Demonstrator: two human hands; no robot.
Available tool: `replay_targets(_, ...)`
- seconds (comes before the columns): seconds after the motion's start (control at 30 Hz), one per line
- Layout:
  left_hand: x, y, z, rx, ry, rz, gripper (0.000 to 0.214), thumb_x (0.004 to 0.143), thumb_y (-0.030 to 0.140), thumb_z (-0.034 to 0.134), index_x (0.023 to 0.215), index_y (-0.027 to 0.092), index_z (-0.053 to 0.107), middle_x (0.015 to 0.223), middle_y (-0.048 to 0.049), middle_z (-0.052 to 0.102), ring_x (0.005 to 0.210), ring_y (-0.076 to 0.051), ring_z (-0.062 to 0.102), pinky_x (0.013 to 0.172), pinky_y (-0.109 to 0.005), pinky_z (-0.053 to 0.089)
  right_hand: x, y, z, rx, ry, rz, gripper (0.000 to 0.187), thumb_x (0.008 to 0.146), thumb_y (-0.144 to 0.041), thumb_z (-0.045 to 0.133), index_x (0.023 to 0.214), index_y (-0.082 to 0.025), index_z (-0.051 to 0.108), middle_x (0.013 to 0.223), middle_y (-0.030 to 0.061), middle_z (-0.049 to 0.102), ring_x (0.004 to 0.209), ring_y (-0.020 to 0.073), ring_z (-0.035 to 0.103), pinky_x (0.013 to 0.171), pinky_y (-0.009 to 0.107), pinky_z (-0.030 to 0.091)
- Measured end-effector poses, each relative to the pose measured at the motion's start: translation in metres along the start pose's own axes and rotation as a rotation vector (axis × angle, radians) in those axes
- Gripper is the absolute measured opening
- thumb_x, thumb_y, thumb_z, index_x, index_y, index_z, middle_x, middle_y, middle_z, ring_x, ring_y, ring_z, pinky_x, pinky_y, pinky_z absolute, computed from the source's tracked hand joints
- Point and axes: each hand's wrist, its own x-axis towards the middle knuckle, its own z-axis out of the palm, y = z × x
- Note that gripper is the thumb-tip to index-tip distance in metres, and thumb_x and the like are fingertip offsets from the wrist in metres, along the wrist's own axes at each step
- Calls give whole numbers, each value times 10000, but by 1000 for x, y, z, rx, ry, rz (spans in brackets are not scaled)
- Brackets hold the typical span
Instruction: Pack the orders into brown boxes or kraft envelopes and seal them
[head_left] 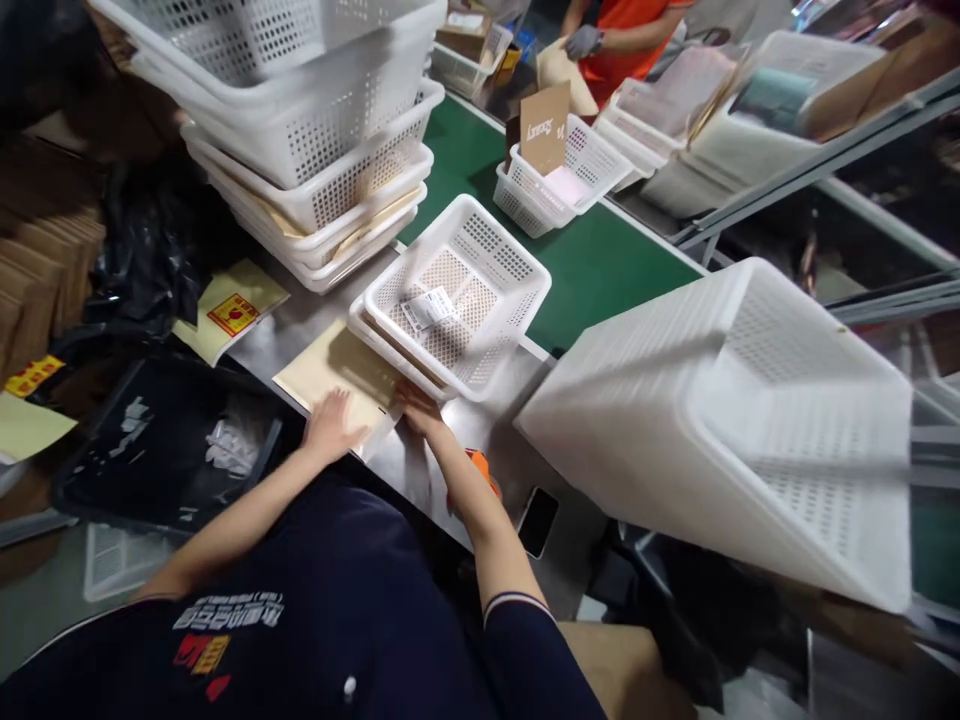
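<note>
A pale yellow padded envelope [349, 362] lies on the metal table in front of me, its far right part under the rim of a white basket. My left hand [332, 428] rests on the envelope's near side, fingers stretched out flat. At the envelope's right end, my right hand [418, 408] has its fingers curled at the edge, partly in shadow. The white perforated basket [514, 275] sits nested on another just beyond my hands. Inside it is a white printed label [429, 309]. An orange object [484, 470] is partly covered by my right forearm.
Stacked white baskets [315, 150] rise at the left, and a long nested stack [637, 400] lies at the right. A green conveyor belt [592, 265] runs behind. A phone [538, 521] lies near the table edge. A black bin [172, 440] stands left; a gloved co-worker [622, 40] works opposite.
</note>
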Motion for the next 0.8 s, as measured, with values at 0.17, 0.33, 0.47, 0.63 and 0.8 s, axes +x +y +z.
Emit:
replay_targets(0.17,7,61,60,112,-173,178,870,927,504,674,1633,76,400,1733,-294,178,1610,-523,105,1229,-762,135,-2,-5,3,-35,-8,-20,299,921,29,542,1108,-132,712,1252,115,726,1179,170,640,1024,263,500)
replay_targets(0.33,-23,-18,40,128,-224,346,686,947,187,550,1626,206,452,1730,-153,305,1625,-418,195,1276,-735,43,-37,-33,25,-75,-25,-13,273,969,-20,510,1157,-122,680,1238,166,715,1089,230,654,1099,407,479)
replay_targets(0.47,-49,-81,16,168,-225,336,747,839,41,529,1560,236,548,1706,-113,379,1615,-398,245,1284,-727,91,-55,-73,47,-75,-84,-89,355,987,-82,511,1318,-124,635,1199,169,711,1091,276,635,1110,463,465)
replay_targets(0.63,-65,-96,14,33,-137,153,542,873,87,537,1380,196,696,1579,-145,562,1495,-357,465,1257,-546,335,-32,-93,54,-51,-127,-201,284,990,-196,604,1266,-169,668,1312,145,676,1178,273,595,1078,417,474)
replay_targets(0.8,-57,-92,23,-34,-47,-9,282,992,302,535,1089,182,771,1199,-171,720,1220,-352,623,1070,-492,489,7,-77,49,-33,-155,-141,135,967,-255,683,1056,-171,740,1118,86,740,1017,206,658,864,285,518)
